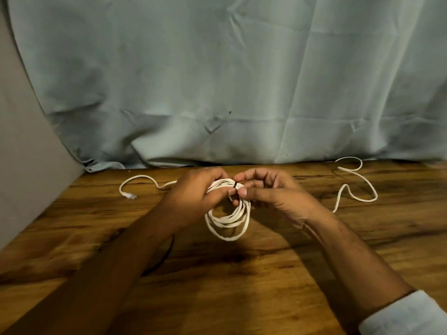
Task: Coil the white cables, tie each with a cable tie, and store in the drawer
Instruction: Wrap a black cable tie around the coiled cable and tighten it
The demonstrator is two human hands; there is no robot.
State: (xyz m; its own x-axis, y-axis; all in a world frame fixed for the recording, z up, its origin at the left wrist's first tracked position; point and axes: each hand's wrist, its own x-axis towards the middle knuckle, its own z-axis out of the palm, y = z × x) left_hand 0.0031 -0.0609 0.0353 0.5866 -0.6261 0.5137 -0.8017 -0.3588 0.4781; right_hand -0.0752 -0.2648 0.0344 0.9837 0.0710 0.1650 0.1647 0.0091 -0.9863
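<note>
A white cable point(229, 221), wound into a loose coil with a black cable tie point(234, 185) round its top, sits mid-bench point(266, 274) on dark wood. The left hand point(193, 194) grips the coil; the right hand point(273, 192) pinches the tie. Pale cloth point(217, 81) hangs behind.

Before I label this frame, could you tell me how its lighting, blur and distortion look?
Head view: dim warm light, no glare; wide-angle bowing curves the curtain's left edge; left hand, right hand and coil fairly sharp, the tie tiny; left forearm blurs; soft shadows under both arms.
</note>
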